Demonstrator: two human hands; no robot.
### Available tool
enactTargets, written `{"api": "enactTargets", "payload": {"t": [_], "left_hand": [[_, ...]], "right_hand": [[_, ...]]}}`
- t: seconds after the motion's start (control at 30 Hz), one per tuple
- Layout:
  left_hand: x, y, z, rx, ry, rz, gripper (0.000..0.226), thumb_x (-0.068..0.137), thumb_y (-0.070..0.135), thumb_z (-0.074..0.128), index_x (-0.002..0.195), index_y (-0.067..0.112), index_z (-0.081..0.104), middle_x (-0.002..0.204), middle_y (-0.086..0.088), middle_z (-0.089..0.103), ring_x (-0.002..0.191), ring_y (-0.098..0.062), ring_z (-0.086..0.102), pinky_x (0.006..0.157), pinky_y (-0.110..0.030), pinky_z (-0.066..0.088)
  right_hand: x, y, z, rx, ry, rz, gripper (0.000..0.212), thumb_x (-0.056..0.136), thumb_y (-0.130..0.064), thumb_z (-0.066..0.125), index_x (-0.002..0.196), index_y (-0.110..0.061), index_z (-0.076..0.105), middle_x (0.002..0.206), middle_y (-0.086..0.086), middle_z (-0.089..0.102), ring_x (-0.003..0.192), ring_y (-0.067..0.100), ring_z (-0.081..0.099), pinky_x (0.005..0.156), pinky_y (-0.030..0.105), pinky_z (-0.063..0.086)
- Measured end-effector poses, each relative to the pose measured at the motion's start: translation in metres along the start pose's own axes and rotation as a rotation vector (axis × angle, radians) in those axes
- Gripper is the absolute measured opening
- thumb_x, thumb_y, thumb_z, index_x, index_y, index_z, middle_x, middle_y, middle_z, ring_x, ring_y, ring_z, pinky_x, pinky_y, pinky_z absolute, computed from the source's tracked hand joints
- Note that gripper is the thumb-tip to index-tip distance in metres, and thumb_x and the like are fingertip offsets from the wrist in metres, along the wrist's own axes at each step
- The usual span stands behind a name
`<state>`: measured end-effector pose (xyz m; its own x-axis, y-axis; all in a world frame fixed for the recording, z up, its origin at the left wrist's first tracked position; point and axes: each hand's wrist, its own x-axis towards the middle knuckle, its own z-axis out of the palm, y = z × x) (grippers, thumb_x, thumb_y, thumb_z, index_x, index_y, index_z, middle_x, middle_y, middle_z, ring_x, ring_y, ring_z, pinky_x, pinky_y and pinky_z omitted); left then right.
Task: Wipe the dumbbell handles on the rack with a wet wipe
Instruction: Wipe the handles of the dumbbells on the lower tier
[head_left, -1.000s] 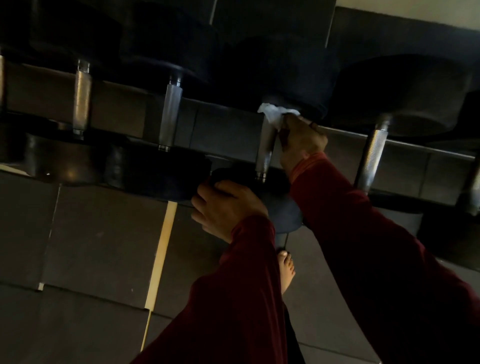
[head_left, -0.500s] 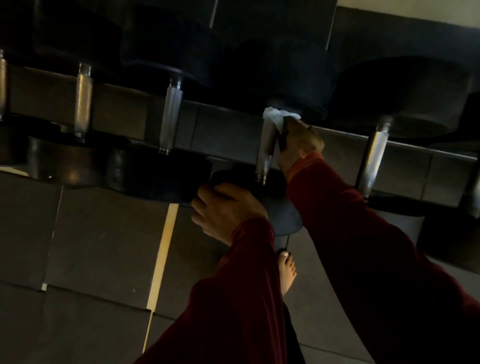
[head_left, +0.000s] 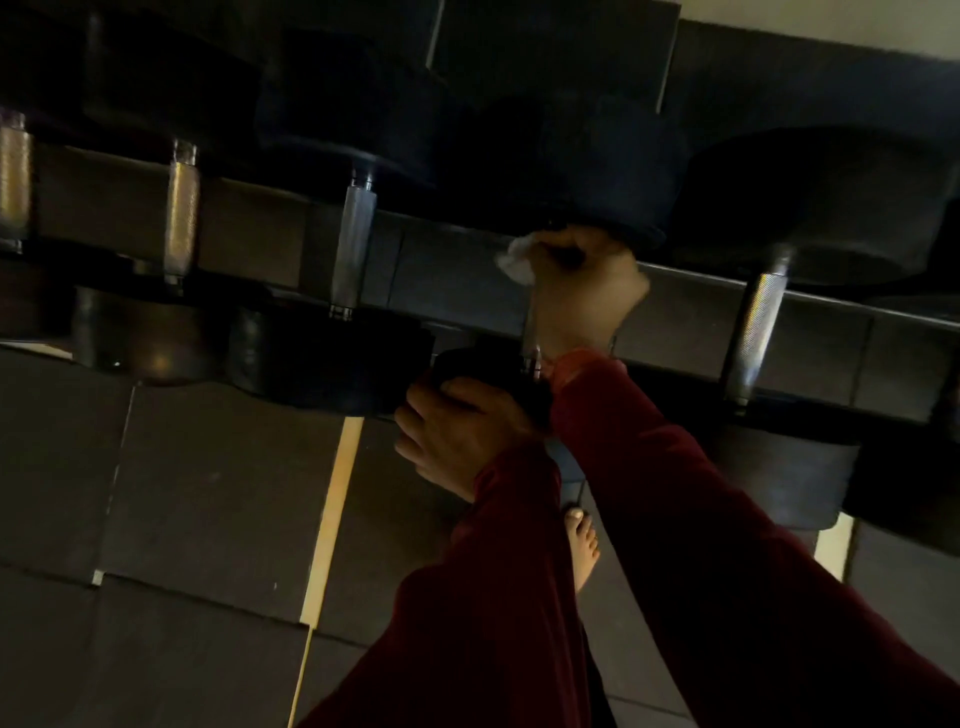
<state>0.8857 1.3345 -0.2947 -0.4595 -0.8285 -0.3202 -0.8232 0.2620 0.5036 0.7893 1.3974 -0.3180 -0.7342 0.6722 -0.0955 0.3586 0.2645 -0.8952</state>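
Five dumbbells lie side by side on a dark rack (head_left: 810, 306) in a dimly lit room, their steel handles running from the far heads toward the near heads, each one tilted slightly off the vertical of the view. A person in dark red sleeves (head_left: 727, 519) works on the fourth from the left. The right hand (head_left: 582, 291) is wrapped round the upper part of that dumbbell handle (head_left: 531, 340), fingers curled about the bar, with a crumpled white wet wipe (head_left: 514, 257) bunched between palm and metal and showing at the left edge of the fist, just under the far rubber head (head_left: 587, 171). Only a short stretch of bare steel shows below the hand, next to the wrist. The left hand (head_left: 457, 431) grips the near rubber head (head_left: 488, 371) of the same dumbbell, fingers curled over its rim. Immediately left, another dumbbell handle (head_left: 350, 249) stands free and uncovered; two more (head_left: 182, 218) sit further left, the last one (head_left: 13, 176) cut by the frame edge. To the right, a knurled handle (head_left: 756, 332) leans the same way, well apart from the working hand. Black heads crowd close together along both rows, leaving narrow gaps between bars. Below the rack, dark floor mats (head_left: 197, 467) are split by a pale strip (head_left: 332, 509), and a bare foot (head_left: 584, 545) rests on the floor between the two arms
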Motion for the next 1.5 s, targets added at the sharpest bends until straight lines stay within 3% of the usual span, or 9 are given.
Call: {"api": "enactTargets", "payload": {"t": [0.13, 0.23, 0.33, 0.47, 0.73, 0.87, 1.07, 1.33, 1.5], "left_hand": [[-0.001, -0.001, 0.001, -0.013, -0.011, -0.01, 0.046, 0.09, 0.036, 0.031, 0.124, 0.016, 0.055, 0.124, -0.008, 0.055, 0.111, -0.028, 0.047, 0.094, -0.042, 0.037], [-0.001, -0.001, 0.001, -0.02, 0.007, 0.015, 0.048, 0.088, 0.036, 0.03, 0.122, 0.015, 0.057, 0.122, -0.009, 0.056, 0.109, -0.029, 0.048, 0.092, -0.04, 0.036], [-0.001, -0.002, 0.002, -0.019, 0.005, 0.017, 0.047, 0.088, 0.036, 0.031, 0.122, 0.015, 0.057, 0.122, -0.009, 0.056, 0.108, -0.028, 0.048, 0.091, -0.039, 0.035], [-0.001, -0.003, 0.002, -0.011, 0.003, 0.017, 0.047, 0.089, 0.036, 0.031, 0.122, 0.015, 0.056, 0.122, -0.01, 0.056, 0.107, -0.028, 0.048, 0.091, -0.04, 0.036], [-0.001, -0.001, 0.002, 0.003, 0.004, 0.017, 0.039, 0.093, 0.032, 0.037, 0.122, 0.013, 0.056, 0.121, -0.01, 0.056, 0.107, -0.029, 0.048, 0.091, -0.041, 0.037], [-0.001, -0.001, 0.003, 0.022, 0.013, 0.021, 0.038, 0.093, 0.031, 0.037, 0.122, 0.014, 0.056, 0.121, -0.01, 0.055, 0.107, -0.029, 0.047, 0.091, -0.043, 0.037], [-0.002, 0.001, 0.002, 0.028, 0.004, 0.01, 0.036, 0.095, 0.029, 0.039, 0.123, 0.013, 0.055, 0.123, -0.01, 0.054, 0.11, -0.03, 0.047, 0.093, -0.043, 0.037], [-0.002, 0.0, 0.002, 0.032, 0.005, 0.013, 0.041, 0.092, 0.032, 0.035, 0.124, 0.015, 0.055, 0.126, -0.009, 0.054, 0.112, -0.029, 0.047, 0.096, -0.044, 0.038], [-0.001, 0.001, 0.001, 0.03, -0.009, -0.004, 0.038, 0.094, 0.03, 0.037, 0.124, 0.015, 0.054, 0.126, -0.008, 0.054, 0.114, -0.028, 0.046, 0.098, -0.047, 0.039]], "right_hand": [[0.005, 0.005, -0.018, 0.29, 0.119, 0.521, 0.014, 0.069, -0.005, 0.082, 0.071, -0.018, 0.077, 0.07, -0.008, 0.073, 0.066, 0.002, 0.069, 0.075, 0.029, 0.061], [0.013, 0.01, -0.027, 0.295, -0.085, 0.597, 0.012, 0.075, -0.011, 0.08, 0.069, -0.021, 0.076, 0.069, -0.009, 0.071, 0.067, 0.006, 0.068, 0.074, 0.031, 0.059], [0.025, 0.014, -0.029, 0.232, -0.274, 0.578, 0.025, 0.084, -0.019, 0.071, 0.107, -0.01, 0.072, 0.083, -0.006, 0.068, 0.073, 0.007, 0.064, 0.067, 0.025, 0.053], [0.027, 0.011, -0.032, -0.019, -0.355, 0.445, 0.032, 0.061, -0.056, 0.078, 0.081, -0.032, 0.074, 0.093, -0.006, 0.075, 0.091, 0.013, 0.07, 0.085, 0.034, 0.058], [0.03, 0.026, -0.044, -0.353, -0.53, 0.347, 0.023, 0.07, -0.04, 0.078, 0.069, -0.018, 0.072, 0.082, 0.001, 0.074, 0.085, 0.017, 0.071, 0.086, 0.034, 0.058], [0.017, 0.025, -0.055, -0.296, -0.696, 0.514, 0.053, 0.032, -0.051, 0.076, 0.073, -0.018, 0.079, 0.076, 0.003, 0.076, 0.076, 0.02, 0.071, 0.075, 0.036, 0.06], [0.051, 0.041, -0.03, -0.112, -0.487, 0.586, 0.017, 0.06, -0.016, 0.075, 0.077, -0.015, 0.075, 0.077, 0.005, 0.075, 0.07, 0.022, 0.074, 0.067, 0.043, 0.063], [0.016, 0.037, -0.053, -0.275, -0.696, 0.513, 0.024, 0.047, -0.033, 0.085, 0.066, -0.019, 0.078, 0.07, 0.0, 0.075, 0.076, 0.02, 0.073, 0.079, 0.043, 0.061], [0.023, 0.019, -0.04, -0.368, -0.404, 0.114, 0.023, 0.07, -0.047, 0.081, 0.072, -0.024, 0.076, 0.08, -0.003, 0.076, 0.079, 0.012, 0.071, 0.079, 0.031, 0.056]]}}
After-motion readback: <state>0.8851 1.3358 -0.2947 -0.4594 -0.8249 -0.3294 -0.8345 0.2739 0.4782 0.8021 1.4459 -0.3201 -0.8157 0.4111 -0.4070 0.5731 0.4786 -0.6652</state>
